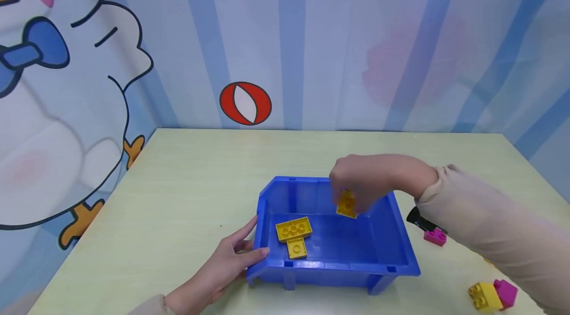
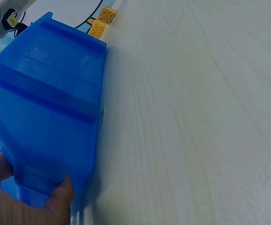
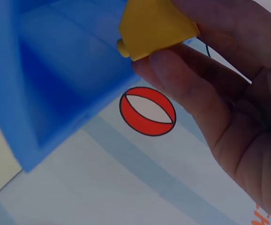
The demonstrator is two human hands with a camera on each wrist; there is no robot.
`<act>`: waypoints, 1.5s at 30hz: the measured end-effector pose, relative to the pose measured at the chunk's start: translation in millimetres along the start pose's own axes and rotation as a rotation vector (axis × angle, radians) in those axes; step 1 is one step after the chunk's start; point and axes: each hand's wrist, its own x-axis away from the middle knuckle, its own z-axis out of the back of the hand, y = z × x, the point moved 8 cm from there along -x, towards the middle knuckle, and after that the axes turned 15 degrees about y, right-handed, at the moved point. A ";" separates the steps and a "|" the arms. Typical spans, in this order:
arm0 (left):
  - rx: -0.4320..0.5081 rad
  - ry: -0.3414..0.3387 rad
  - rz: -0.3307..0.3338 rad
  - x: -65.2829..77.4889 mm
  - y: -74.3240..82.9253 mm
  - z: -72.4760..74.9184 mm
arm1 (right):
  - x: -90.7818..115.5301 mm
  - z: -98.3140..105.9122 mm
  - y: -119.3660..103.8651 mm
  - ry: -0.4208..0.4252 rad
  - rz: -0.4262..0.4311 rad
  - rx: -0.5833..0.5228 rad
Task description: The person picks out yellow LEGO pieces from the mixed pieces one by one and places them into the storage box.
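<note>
A blue plastic bin (image 1: 329, 268) stands on the table, its open top toward the head camera. Inside it lie two yellow building blocks, a longer one (image 1: 294, 229) and a small one (image 1: 296, 248) touching it. My left hand (image 1: 222, 265) grips the bin's left side, thumb over the rim; the left wrist view shows the fingers (image 2: 60, 199) pinching its wall. Over the bin's right half, my right hand (image 1: 365, 179) holds another yellow block (image 1: 346, 204). In the right wrist view this block (image 3: 156, 28) sits between thumb and fingers, with a stud showing.
Right of the bin lie a magenta block (image 1: 435, 237), partly under the right wrist, and a yellow block (image 1: 484, 296) beside a magenta one (image 1: 505, 293). A striped cartoon curtain (image 1: 329, 48) hangs behind the pale table (image 1: 200, 166).
</note>
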 end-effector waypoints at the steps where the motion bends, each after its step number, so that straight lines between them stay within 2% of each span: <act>1: -0.002 0.001 0.000 -0.2 -0.1 0.2 | -2.5 -1.8 -2.1 -0.006 0.019 0.006; 4: -0.014 0.009 0.000 -0.6 0.0 0.7 | -10.0 -8.0 -6.1 -0.026 0.032 0.006; 10: -0.032 0.022 0.003 -1.0 0.2 1.0 | -23.7 -25.4 -10.5 -0.084 -0.003 0.000; 22: -0.042 0.018 0.018 -0.6 -0.4 0.6 | -39.2 -47.8 -17.4 -0.195 0.024 0.054; 26: -0.041 0.011 0.016 -0.5 -0.7 0.9 | -43.6 -54.2 -18.5 -0.209 0.028 0.067; 32: -0.048 0.020 0.010 -0.4 0.0 1.0 | -47.6 -66.7 -12.6 -0.243 -0.029 0.036; 36: -0.060 0.034 0.011 -0.7 -0.3 1.7 | -50.5 -74.4 -11.8 -0.262 -0.017 0.031; 45: -0.070 0.038 0.011 -1.0 0.0 2.0 | -55.3 -84.4 -6.0 -0.255 -0.037 0.059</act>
